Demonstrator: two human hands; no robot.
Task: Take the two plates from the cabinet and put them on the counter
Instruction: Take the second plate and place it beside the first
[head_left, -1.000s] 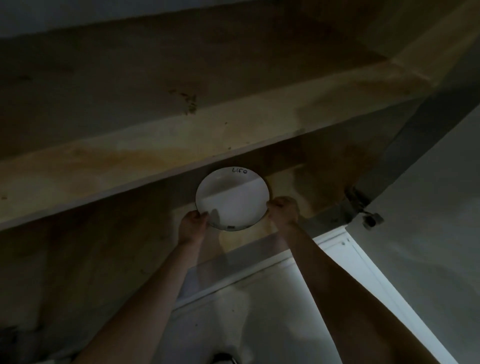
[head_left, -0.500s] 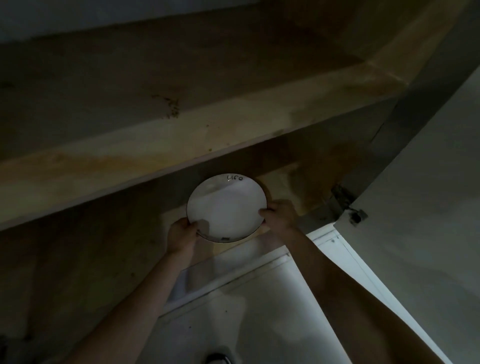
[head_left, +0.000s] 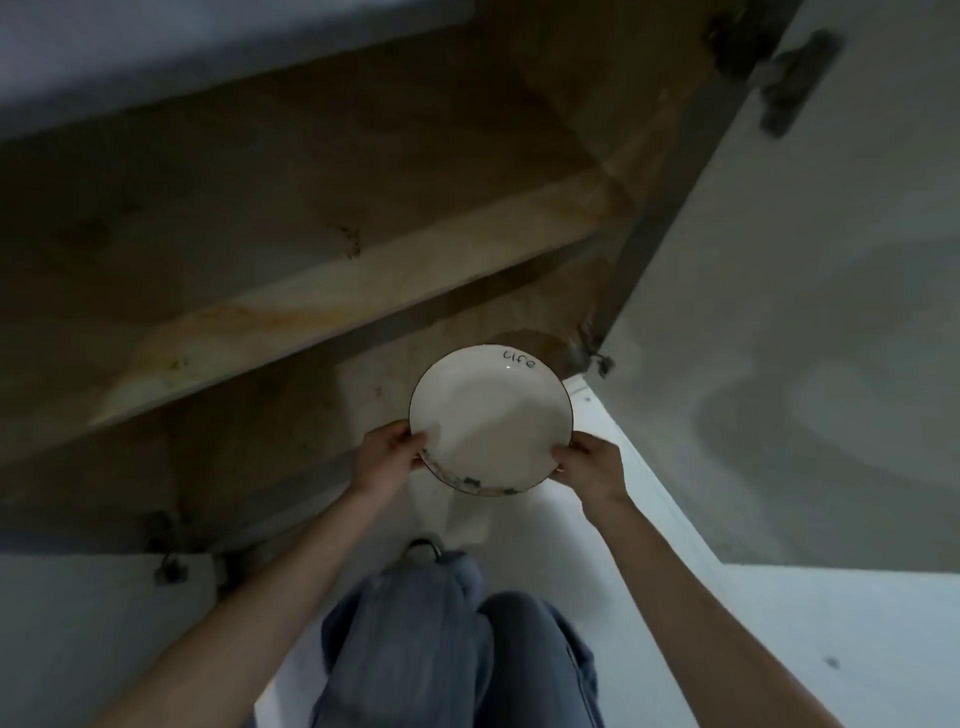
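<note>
I hold a white plate (head_left: 491, 415) with a thin dark rim and the word "life" written near its far edge. My left hand (head_left: 387, 454) grips its left edge and my right hand (head_left: 589, 467) grips its right edge. The plate hangs in the air in front of the low cabinet's (head_left: 363, 384) open mouth, just outside its bottom compartment. Whether a second plate lies under the one I see, I cannot tell. The counter is out of view.
A stained wooden shelf (head_left: 337, 301) crosses the dim cabinet. The open white door (head_left: 805, 312) stands at the right, with hinges at its edge. My knees in blue jeans (head_left: 457, 639) are over a white floor (head_left: 831, 649).
Both hands have drawn the plate out of the bottom compartment toward me and to the right. The view has dropped, so my knees and the floor now show.
</note>
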